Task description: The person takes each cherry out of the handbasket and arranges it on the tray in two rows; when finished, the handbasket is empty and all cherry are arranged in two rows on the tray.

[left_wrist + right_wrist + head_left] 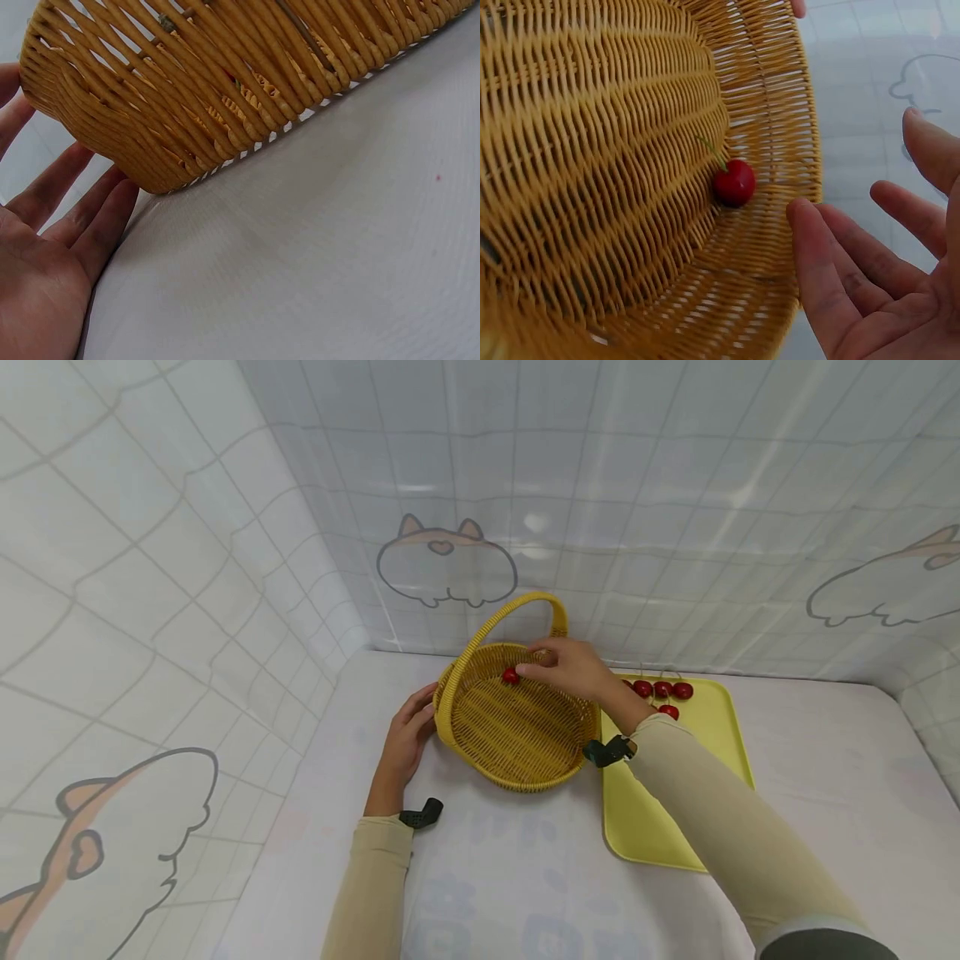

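A yellow-brown wicker basket (517, 739) with a tall hoop handle (480, 639) stands on the table. Inside it, against the far wall, lies one red cherry (735, 184) with a green stem. My left hand (408, 735) rests against the basket's left side; in the left wrist view its fingers (64, 176) reach out along the weave, nearly straight. Over the basket's far right rim is my right hand (568, 668), close to the cherry. The right wrist view shows that hand's thumb and fingers spread apart, holding nothing.
A yellow tray (637, 827) lies right of the basket, partly beneath my right forearm (720, 810). Several red cherries (663, 690) with stems sit at the tray's far end. A white tile-patterned curtain (637, 527) rises behind the table, and another stands at the left.
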A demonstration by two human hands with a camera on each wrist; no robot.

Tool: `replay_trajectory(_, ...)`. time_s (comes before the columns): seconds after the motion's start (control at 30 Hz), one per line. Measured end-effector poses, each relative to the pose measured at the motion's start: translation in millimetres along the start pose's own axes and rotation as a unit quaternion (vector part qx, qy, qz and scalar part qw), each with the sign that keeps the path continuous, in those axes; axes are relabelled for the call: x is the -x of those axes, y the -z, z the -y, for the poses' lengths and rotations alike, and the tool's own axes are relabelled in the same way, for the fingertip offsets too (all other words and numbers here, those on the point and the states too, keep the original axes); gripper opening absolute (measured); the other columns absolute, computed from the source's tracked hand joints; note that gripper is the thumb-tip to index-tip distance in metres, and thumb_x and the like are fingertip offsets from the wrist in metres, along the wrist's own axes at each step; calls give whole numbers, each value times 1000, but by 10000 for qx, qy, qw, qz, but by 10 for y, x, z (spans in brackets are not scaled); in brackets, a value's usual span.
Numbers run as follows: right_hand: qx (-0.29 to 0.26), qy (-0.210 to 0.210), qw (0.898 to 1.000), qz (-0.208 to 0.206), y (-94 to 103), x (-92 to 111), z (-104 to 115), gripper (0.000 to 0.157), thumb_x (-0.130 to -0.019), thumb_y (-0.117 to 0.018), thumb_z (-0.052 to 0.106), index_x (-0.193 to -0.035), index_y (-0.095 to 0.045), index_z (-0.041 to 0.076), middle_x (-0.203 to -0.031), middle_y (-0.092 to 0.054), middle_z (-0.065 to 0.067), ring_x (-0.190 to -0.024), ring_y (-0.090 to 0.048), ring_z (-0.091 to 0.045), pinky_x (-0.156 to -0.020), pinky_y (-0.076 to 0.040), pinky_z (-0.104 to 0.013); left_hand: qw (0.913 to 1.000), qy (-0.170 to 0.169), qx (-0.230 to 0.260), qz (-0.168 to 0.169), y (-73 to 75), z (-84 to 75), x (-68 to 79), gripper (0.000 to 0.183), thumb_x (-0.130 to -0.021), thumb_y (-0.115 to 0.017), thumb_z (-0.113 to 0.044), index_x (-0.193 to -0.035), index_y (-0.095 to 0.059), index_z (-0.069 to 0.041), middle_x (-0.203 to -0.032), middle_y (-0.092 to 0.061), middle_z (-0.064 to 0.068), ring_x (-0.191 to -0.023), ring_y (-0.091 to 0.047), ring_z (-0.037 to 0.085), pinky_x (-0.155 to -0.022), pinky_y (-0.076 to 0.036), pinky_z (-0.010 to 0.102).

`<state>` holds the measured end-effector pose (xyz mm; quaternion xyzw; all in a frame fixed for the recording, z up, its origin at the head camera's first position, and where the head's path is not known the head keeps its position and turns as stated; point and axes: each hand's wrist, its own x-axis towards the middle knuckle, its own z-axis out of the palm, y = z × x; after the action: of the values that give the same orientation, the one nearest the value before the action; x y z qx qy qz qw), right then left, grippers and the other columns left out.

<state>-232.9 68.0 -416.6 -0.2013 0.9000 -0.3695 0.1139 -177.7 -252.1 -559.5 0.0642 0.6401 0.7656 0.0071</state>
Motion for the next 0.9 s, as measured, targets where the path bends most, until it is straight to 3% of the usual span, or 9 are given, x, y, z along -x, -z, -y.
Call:
replay_trajectory(0.27, -162, -251, 9989, 375, -193, -195, -17, 63, -98, -64, 51, -147, -54, 13, -133, -67, -16, -102, -74, -32, -87, -59, -43, 10000, 4, -30, -38, -8, 16, 3, 48, -104, -59, -30, -149, -53, -15, -149, -51, 8, -131, -55, 16, -104, -48, 25)
replay_trajectory(0.43, 193, -193, 9991, 324, -311, -286, -47, 58, -100, -61, 50, -145, -56, 14, -142, -62, -12, -116, -69, -29, -97, -54, -46, 10000, 21, -9, -43, -13, 21, 9, 49, -103, -61, -33, -148, -54, -16, -149, -51, 8, -133, -54, 18, -105, -48, 25)
replay_trajectory(0.67, 414, -414, 9973, 448, -450, -366, -61, 56, -102, -56, 51, -147, -55, 17, -145, -58, -9, -107, -68, -29, -97, -52, -46, 10000, -27, -21, -28, 10, 37, 4, 52, -101, -63, -36, -148, -53, -17, -151, -50, 8, -134, -54, 19, -106, -47, 25)
replay_trajectory(0.9, 1071, -353, 9933, 261, -559, -421, -98, 52, -104, -55, 45, -144, -58, 13, -146, -58, -14, -135, -54, -34, -114, -41, -49, 10000, -20, -71, -30, 12, 32, 4, 51, -102, -61, -36, -149, -53, -17, -152, -50, 8, -135, -53, 19, -106, -47, 25)
